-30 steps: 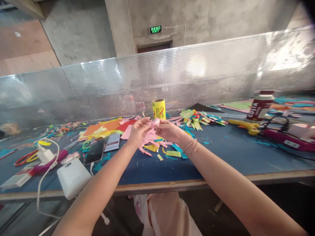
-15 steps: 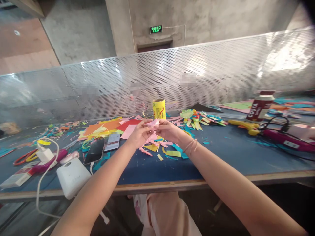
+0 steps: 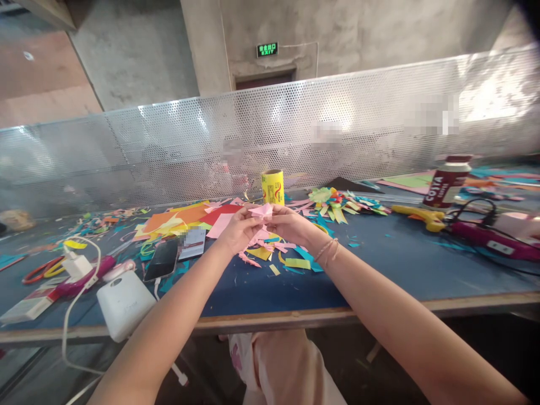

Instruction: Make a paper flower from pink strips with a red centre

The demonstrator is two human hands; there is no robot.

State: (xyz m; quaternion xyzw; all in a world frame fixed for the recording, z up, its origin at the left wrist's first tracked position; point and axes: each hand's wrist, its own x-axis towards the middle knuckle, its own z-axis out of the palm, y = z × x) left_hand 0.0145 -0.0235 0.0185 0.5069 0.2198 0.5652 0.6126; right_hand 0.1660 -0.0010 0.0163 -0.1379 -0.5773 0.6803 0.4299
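Both my hands meet above the middle of the blue table (image 3: 379,264). My left hand (image 3: 238,229) and my right hand (image 3: 291,224) pinch a small folded pink paper piece (image 3: 261,211) between their fingertips, fingers closed on it. Under the hands lies a heap of pink, yellow and teal paper scraps (image 3: 264,250). A yellow roll of tape (image 3: 272,186) stands just behind the hands. A beaded bracelet sits on my right wrist.
Orange, red and yellow paper sheets (image 3: 181,219) lie left of the hands, with a phone (image 3: 162,260), a white box (image 3: 125,304), a charger and scissors (image 3: 40,271) further left. Right: coloured paper bits (image 3: 337,201), a yellow glue gun (image 3: 415,216), a brown bottle (image 3: 445,183), a purple tool (image 3: 489,239). A perforated metal screen backs the table.
My fingers have worked the pink paper piece closer together and slightly up; the arms have hardly moved.
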